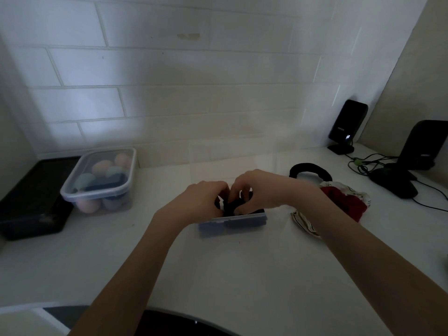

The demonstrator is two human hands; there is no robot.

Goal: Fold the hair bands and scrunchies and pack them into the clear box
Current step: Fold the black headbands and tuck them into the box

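The clear box (232,223) stands on the white counter at the centre. Both hands are over its open top. My left hand (206,200) and my right hand (261,190) press together on a dark hair band (232,206) that sits partly inside the box. Much of that band is hidden by my fingers. To the right of the box lies a black hair band (310,169) in a loop. In front of the loop lies a red and white scrunchie (344,202), partly behind my right forearm.
A lidded clear container (97,183) with pastel egg-shaped items stands at the left, beside a black tray (31,204). At the back right are a black speaker (346,124), a dark stand (421,146) and cables (366,163). A tiled wall rises behind.
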